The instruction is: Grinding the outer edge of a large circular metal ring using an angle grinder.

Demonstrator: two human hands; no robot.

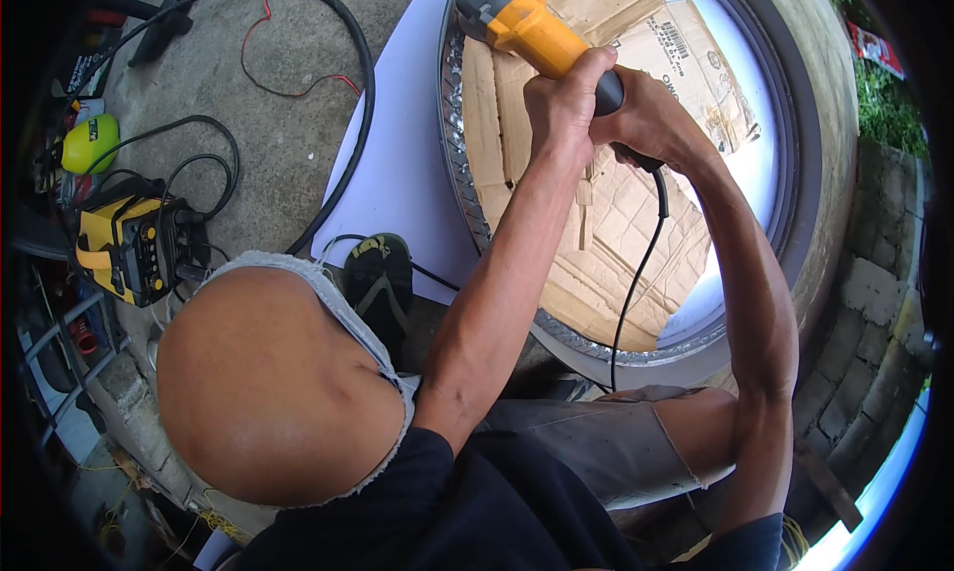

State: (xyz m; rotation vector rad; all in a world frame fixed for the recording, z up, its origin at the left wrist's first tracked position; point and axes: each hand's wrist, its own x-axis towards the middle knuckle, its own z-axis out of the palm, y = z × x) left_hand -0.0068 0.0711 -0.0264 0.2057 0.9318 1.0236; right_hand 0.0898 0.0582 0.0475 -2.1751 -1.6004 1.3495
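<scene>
Both my hands grip an angle grinder (545,36) with a yellow-orange body and a dark grey head. My left hand (564,109) is wrapped round the rear of its body. Just right of it, my right hand (648,119) closes round the dark rear handle, and the two hands touch. A black power cord (648,248) hangs from the handle's end. The grinder's head points to the upper left, over the left edge of a large round metal ring (459,178). Creased brown cardboard (626,238) lies inside that ring. Any disc on the grinder is hidden.
A yellow-and-black machine (129,241), perhaps a welder, stands at left with thick black cables (370,84). Above it is a lime-green round object (91,144). A white sheet (397,173) lies left of the ring. Grey blocks (874,283) line the right. My bare knee (283,372) is near.
</scene>
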